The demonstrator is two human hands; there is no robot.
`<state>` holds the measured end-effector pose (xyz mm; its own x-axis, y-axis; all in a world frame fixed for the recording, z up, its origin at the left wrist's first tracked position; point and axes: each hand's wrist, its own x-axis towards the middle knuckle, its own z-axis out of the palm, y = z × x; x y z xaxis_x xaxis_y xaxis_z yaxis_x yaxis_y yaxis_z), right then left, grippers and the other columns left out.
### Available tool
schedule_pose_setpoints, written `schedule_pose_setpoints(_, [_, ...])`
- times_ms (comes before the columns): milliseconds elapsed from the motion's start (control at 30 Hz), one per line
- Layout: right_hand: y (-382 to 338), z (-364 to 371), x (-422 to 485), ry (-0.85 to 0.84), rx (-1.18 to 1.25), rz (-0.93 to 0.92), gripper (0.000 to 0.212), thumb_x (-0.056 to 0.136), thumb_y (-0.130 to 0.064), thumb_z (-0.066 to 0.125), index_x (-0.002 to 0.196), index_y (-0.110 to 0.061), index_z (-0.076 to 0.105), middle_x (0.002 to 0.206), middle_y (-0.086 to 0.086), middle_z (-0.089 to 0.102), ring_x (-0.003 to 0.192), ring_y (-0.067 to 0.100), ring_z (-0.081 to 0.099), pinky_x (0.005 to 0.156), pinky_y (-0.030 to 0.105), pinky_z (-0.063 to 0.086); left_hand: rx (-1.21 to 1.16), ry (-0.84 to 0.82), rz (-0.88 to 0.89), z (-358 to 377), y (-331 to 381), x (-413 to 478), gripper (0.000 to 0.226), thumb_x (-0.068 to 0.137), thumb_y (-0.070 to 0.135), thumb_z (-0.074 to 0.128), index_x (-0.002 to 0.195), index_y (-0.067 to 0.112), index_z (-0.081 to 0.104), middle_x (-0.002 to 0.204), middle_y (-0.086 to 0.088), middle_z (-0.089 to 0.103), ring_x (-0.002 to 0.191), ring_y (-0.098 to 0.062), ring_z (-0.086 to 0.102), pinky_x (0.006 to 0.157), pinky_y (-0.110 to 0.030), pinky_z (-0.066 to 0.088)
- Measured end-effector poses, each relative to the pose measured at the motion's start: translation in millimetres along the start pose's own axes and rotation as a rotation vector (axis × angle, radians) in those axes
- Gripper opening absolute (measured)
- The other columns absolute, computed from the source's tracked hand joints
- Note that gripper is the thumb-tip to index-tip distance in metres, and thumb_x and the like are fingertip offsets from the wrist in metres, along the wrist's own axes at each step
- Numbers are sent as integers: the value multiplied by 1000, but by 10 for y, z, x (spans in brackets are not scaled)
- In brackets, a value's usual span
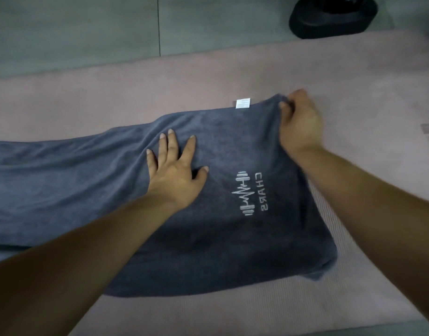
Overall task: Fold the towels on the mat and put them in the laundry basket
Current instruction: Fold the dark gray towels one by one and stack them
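We count one grey towel [87, 185], one pink mat [354, 81], one white label [243, 103], one black base [332, 18], and two hands: one left hand [174, 175], one right hand [300, 124].

Left hand [174, 173] flat, fingers [171, 144] spread; right hand [299, 124] reaches farther, pinching

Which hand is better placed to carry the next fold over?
Right, likely. The right hand pinches the towel at its far corner; the left hand lies flat on the middle, fingers spread, better suited to pinning it.
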<state>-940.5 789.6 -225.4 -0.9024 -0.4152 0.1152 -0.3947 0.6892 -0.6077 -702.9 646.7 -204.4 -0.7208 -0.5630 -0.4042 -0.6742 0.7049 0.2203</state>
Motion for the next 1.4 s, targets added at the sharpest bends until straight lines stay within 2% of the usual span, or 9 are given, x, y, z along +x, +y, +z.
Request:
schedule_pose_setpoints(200, [114, -129, 487, -124, -220, -16, 28, 105, -29, 37, 114, -5, 49, 105, 23, 64, 93, 38, 60, 71, 34, 33, 12, 135, -10, -123, 93, 258, 77, 98, 56, 38, 159, 33, -3, 165, -8, -20, 152, -24, -21, 120, -58, -11])
schedule_pose_setpoints(333, [99, -84, 499, -156, -342, -42, 36, 104, -39, 39, 117, -7, 48, 111, 23, 62, 95, 41, 62, 76, 41, 44, -80, 239, -134, -368, -128, 526, 57, 100, 44, 43, 152, 24, 31, 163, -10, 20, 150, -28, 15, 119, -54, 12])
schedule_pose_setpoints(467, [100, -89, 475, -184, -307, 9, 44, 97, -51, 50, 115, -11, 52, 113, 17, 62, 98, 38, 61, 77, 39, 45, -43, 293, -153, -561, -437, 798, 26, 96, 40, 57, 116, 26, 63, 127, -9, 56, 122, -33, 46, 102, -48, 28])
schedule_pose_setpoints(567, [95, -115, 503, -175, -233, 62, 39, 98, -48, 51, 109, -12, 57, 108, 15, 65, 98, 36, 61, 73, 35, 42, -322, 224, -275, -678, -483, 986, 17, 88, 38, 71, 78, 26, 64, 100, 3, 69, 110, -25, 57, 101, -41, 29])
schedule_pose_setpoints(767, [60, -113, 547, -140, -148, 137, 38, 104, -38, 39, 105, -6, 60, 107, 21, 65, 90, 34, 57, 73, 32, 37, -423, 239, -192, -727, -577, 1093, 13, 95, 28, 63, 84, 23, 59, 81, 9, 62, 87, -17, 53, 88, -34, 31])
schedule_pose_setpoints(900, [54, -95, 570, -134, -160, 163, 38, 105, -38, 37, 102, -8, 59, 105, 21, 65, 85, 31, 53, 73, 32, 37, -593, 245, -78, -781, -639, 1205, 8, 96, 19, 62, 91, 18, 57, 72, 2, 57, 68, -17, 50, 61, -27, 41])
schedule_pose_setpoints(1100, [-7, 18, 617, -96, -315, 172, 41, 104, -44, 36, 111, -9, 57, 110, 22, 65, 100, 41, 60, 77, 38, 41, -525, 287, -104, -816, -733, 1470, 14, 89, 23, 72, 89, 20, 59, 75, 5, 55, 84, -21, 58, 86, -32, 50])
schedule_pose_setpoints(1233, [-14, 49, 626, -79, -367, 183, 45, 102, -49, 37, 111, -10, 57, 111, 22, 65, 102, 43, 60, 80, 41, 45, -314, 276, -102, -892, -781, 1432, 22, 90, 40, 68, 88, 21, 57, 90, -1, 59, 88, -25, 55, 78, -31, 45])
schedule_pose_setpoints(1400, [-244, 75, 576, -41, -421, 270, 40, 100, -40, 45, 120, -6, 51, 126, 25, 55, 115, 44, 53, 95, 48, 41, -241, 129, -174, -1138, -1233, 1314, 38, 83, 51, 73, 75, 18, 56, 77, 0, 57, 80, -25, 53, 73, -29, 36])
